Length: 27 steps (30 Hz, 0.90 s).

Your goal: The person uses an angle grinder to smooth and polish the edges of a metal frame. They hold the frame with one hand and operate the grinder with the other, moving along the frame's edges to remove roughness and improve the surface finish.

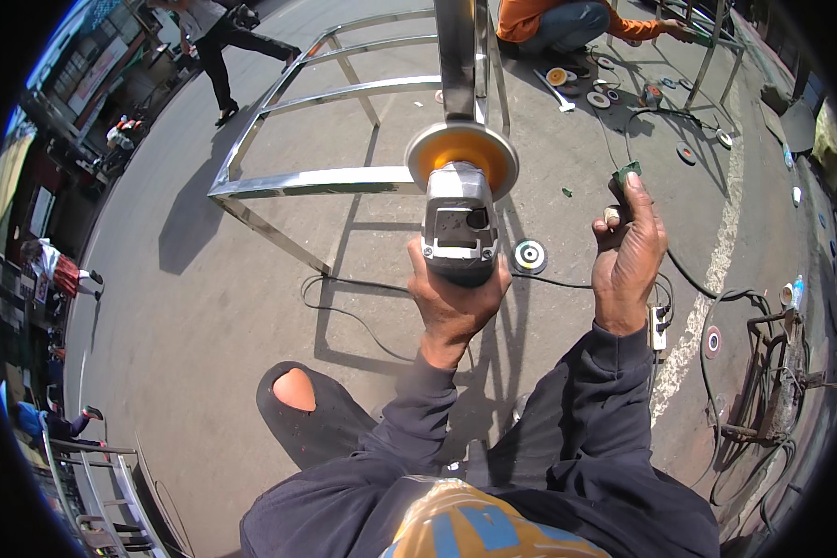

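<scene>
My left hand [458,299] is wrapped round the body of an angle grinder [461,209]. Its round disc [470,153], orange in the middle with a pale rim, points away from me beside a shiny metal tube frame [298,179]. Whether the disc touches the frame, I cannot tell. Raised off to the right, my right hand [631,246] pinches a small dark green block [626,175] between thumb and fingers, apart from the grinder. A similar green crumb [567,192] lies on the pavement between them.
A loose disc [530,256] and a black cable [567,283] lie near the grinder. At right are a power strip [658,327] and a rusty metal stand [779,381] draped with cables. A crouching person in orange [567,23] works beyond scattered discs; another person [223,51] walks at far left.
</scene>
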{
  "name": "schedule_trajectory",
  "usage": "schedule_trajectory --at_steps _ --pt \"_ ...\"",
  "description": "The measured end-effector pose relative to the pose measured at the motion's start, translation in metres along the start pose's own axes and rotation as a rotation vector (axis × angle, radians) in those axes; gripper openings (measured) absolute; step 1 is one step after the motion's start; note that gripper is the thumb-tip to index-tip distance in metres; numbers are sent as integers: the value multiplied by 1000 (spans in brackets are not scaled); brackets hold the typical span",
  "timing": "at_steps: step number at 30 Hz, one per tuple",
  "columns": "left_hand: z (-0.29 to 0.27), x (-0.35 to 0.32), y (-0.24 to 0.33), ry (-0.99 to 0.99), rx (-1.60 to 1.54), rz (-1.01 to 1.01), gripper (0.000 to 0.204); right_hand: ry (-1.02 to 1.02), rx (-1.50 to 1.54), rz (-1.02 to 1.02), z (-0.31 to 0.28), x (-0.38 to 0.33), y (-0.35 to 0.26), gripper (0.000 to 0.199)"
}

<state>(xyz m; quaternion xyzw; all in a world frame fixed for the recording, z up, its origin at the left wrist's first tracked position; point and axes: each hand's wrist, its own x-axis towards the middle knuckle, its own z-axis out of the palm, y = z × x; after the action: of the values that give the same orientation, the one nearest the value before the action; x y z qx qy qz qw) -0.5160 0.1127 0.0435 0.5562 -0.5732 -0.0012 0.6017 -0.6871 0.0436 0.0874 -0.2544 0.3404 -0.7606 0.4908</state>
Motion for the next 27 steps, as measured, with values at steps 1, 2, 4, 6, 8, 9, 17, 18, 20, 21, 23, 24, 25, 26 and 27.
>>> schedule_trajectory --at_steps 1,2,4,6,8,9,17,18,20,21,23,24,25,26,27 --pt "2 3 4 5 4 33 65 10 -5 3 -1 0 0 24" --pt "2 8 7 -1 -16 49 64 19 11 -18 -2 0 -1 25" --pt "0 21 13 24 17 105 64 22 -33 -23 -4 0 -4 25" --pt "-3 34 22 51 -33 103 63 37 -11 -2 -4 0 -7 26" --pt "-5 43 27 41 -41 108 62 36 13 19 -3 0 -9 26" --pt "-6 44 28 41 -44 80 62 34 26 30 -3 -1 -10 26" --pt "11 -31 -16 -47 -9 -86 62 0 34 -26 -12 -1 -17 23" --pt "12 -40 -21 -37 17 -116 61 -34 51 -55 -13 -2 -17 23" --pt "16 -45 -25 -20 0 -119 60 13 21 -35 -12 -2 -15 22" --pt "16 -44 -22 -24 -7 -121 60 -7 21 -56 -10 -2 -14 22" --pt "12 -28 -9 -32 -42 -120 61 10 -11 -38 -7 -3 -13 21" --pt "9 -14 -2 -13 -4 -43 60 14 -26 -53 -5 -3 -13 21" --pt "5 -1 8 -4 42 13 60 43 -31 -36 -4 -3 -14 21" --pt "2 10 18 12 26 9 59 26 -12 -43 -4 -3 -15 21" --pt "-2 21 29 24 22 11 58 27 7 -33 -4 -3 -16 21"
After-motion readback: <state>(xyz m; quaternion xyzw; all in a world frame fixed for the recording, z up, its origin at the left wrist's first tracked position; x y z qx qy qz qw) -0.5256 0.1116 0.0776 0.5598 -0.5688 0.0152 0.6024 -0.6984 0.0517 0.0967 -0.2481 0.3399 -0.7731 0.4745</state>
